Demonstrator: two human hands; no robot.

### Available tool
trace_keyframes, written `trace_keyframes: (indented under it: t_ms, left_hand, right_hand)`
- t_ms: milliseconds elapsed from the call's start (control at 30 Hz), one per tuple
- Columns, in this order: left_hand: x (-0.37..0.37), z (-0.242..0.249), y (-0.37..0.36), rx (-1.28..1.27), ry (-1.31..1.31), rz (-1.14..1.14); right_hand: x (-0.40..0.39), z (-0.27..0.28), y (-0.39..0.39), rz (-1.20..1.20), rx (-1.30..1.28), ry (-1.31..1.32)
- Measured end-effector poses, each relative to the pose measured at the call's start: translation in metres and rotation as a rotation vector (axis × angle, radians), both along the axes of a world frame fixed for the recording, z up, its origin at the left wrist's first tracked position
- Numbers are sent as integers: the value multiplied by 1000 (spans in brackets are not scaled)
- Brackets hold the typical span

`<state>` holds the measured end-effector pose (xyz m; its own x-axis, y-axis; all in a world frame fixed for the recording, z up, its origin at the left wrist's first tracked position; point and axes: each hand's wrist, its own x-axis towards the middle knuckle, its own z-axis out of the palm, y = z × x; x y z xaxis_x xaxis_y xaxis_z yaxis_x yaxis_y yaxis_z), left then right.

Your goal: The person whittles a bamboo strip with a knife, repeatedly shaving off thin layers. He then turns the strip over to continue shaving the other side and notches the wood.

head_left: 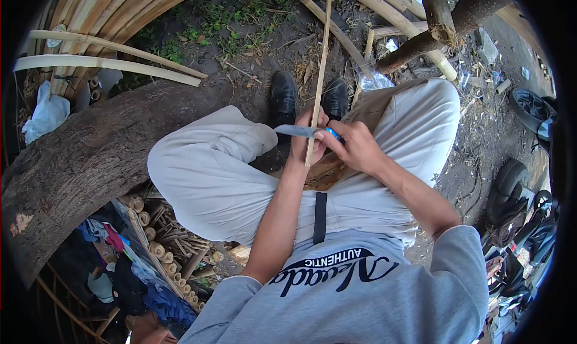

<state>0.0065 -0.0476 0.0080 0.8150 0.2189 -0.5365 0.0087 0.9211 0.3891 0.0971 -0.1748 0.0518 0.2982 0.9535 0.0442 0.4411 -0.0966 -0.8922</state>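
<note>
A long, thin bamboo strip (322,61) runs from the top of the view down to my lap. My left hand (300,146) is closed around it near its lower end, in front of my knees. My right hand (359,146) grips the blue handle of a knife (293,130). Its blade lies crosswise over the strip and points left, with my right thumb pressed close to the strip beside the blade. Both hands are close together, and the left fingers are partly hidden behind strip and blade.
A thick log (90,146) lies to my left, with split bamboo slats (90,19) behind it. Cut bamboo poles (157,249) are stacked lower left. A branch (415,49) leans at upper right. Shoes (283,94) rest on bare soil; a wheel (532,109) stands far right.
</note>
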Motion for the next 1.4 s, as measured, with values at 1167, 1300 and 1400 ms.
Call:
trace_keyframes:
  t_ms: [1167,1300,1400]
  left_hand:
    - [-5,-2,-2,-130,-136,17]
    - [4,2,-4,15,3,71]
    - [-2,2,6,-37,-69,-96]
  right_hand:
    - [7,6,5,-213,-204,114]
    - [-5,8,-3,-46,-99,94]
    - [-7,11,-8,139,36,15]
